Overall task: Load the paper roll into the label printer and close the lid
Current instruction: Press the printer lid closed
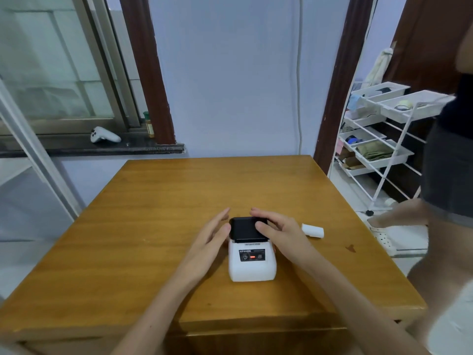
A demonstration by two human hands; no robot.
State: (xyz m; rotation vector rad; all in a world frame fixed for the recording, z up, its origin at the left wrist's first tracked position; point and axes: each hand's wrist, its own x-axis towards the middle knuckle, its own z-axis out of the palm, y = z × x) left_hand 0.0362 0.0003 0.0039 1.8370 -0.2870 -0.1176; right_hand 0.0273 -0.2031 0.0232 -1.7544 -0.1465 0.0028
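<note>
While both hands are flanking the label printer (252, 262) at frame centre, paper roll (312, 230) is lying just right of the right hand (277, 233), axis left-right; left hand (212, 233) sitting farther off, both grips wide, holding nothing.

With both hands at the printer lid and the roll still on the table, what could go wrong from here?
1. The paper roll lies apart, right of the printer; closing the black lid now might leave it unloaded.
2. The right hand covers the lid's right edge, so fingers might get pinched.
</note>
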